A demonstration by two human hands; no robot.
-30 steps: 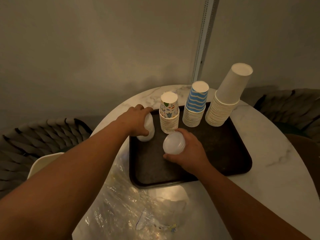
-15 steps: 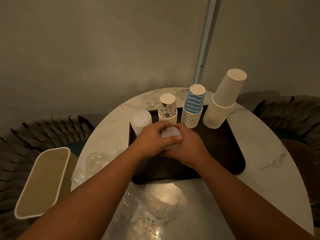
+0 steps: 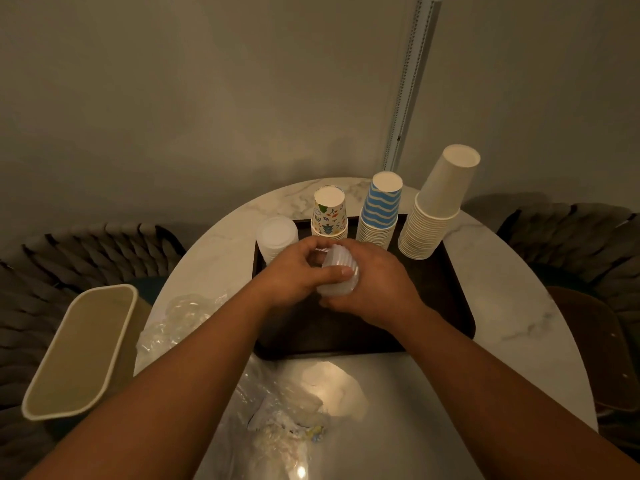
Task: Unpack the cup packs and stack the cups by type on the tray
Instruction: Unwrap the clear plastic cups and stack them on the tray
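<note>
Both hands meet over the dark tray (image 3: 446,317) and hold a short stack of clear plastic cups (image 3: 337,270) lying on its side. My left hand (image 3: 294,275) curls round one end with its thumb across the stack. My right hand (image 3: 375,284) grips the other end from behind. On the tray's far edge stand upside-down stacks: clear plastic cups (image 3: 277,239) at the left, then patterned paper cups (image 3: 329,214), blue-striped cups (image 3: 381,211) and tall plain white cups (image 3: 436,206).
Crumpled clear plastic wrapping (image 3: 277,403) lies on the round marble table (image 3: 512,306) in front of the tray and to its left. A beige bin (image 3: 79,351) stands left of the table. Woven chairs (image 3: 575,233) flank both sides.
My left hand let go of the clear stack at the tray's left corner and came over to the stack that my right hand holds. That stack now lies sideways between both hands.
</note>
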